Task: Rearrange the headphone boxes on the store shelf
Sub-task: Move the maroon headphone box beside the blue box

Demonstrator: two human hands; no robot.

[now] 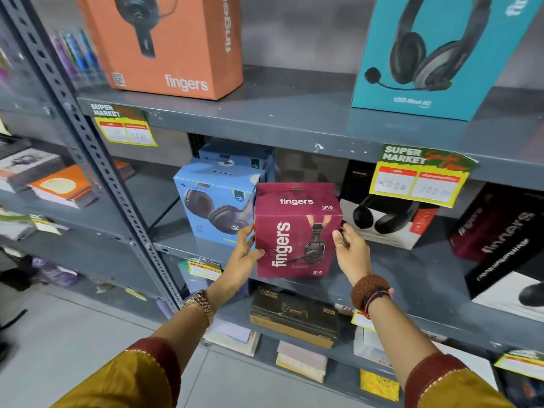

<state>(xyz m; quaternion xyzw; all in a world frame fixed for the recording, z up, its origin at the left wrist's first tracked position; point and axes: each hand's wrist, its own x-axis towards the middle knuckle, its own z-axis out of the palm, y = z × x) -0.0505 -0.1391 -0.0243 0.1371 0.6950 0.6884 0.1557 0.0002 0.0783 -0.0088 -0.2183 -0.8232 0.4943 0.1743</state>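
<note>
A maroon "fingers S10" headphone box [297, 231] stands upright at the front edge of the middle shelf [412, 278]. My left hand [245, 254] grips its left side and my right hand [350, 251] grips its right side. Right behind it on the left stands a light blue headphone box [215, 201], with another blue box [235, 156] behind that. A black-and-white headphone box [385, 222] sits to its right. On the upper shelf stand an orange "fingers" box [164, 45] and a teal headset box [441, 54].
A dark maroon and black "fingers" box [500, 237] leans at the far right. A slotted steel upright [97, 160] divides this rack from the left one holding notebooks [59, 184]. Price tags [421, 178] hang from shelf edges. A black-and-gold box [294, 316] lies below.
</note>
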